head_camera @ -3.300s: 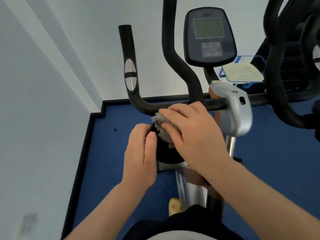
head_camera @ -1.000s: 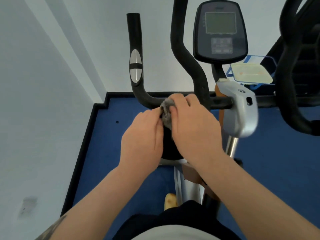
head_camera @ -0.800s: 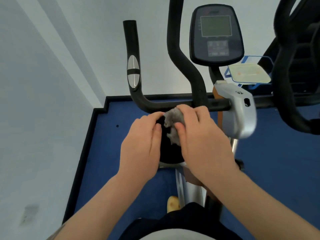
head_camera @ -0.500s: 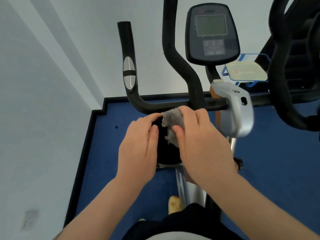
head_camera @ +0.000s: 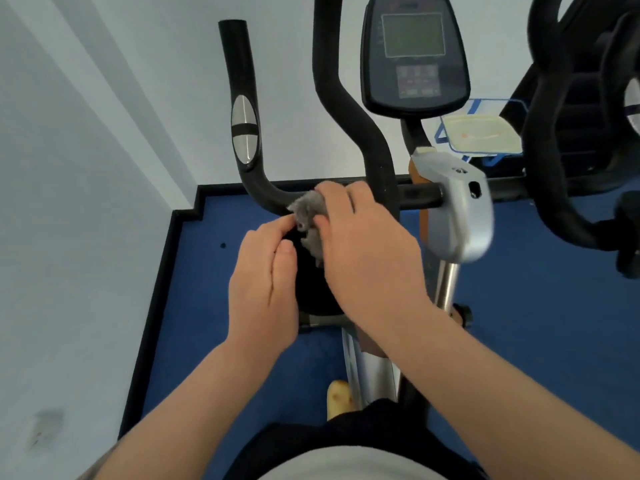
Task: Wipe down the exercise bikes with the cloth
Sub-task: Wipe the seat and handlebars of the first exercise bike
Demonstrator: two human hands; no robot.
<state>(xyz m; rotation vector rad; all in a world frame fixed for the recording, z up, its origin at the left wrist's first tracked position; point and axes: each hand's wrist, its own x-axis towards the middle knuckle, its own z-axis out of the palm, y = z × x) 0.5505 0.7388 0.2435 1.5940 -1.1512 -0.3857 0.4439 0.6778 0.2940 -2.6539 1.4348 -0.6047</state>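
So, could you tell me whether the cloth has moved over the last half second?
Yes: the grey cloth has gone up against the handlebar.

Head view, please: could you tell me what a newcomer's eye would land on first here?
Two bare hands meet at centre frame, the right hand gripping a crumpled grey cloth against the black handlebar, the left hand beside it. Above them stands the bike's dark console, against the white wall.
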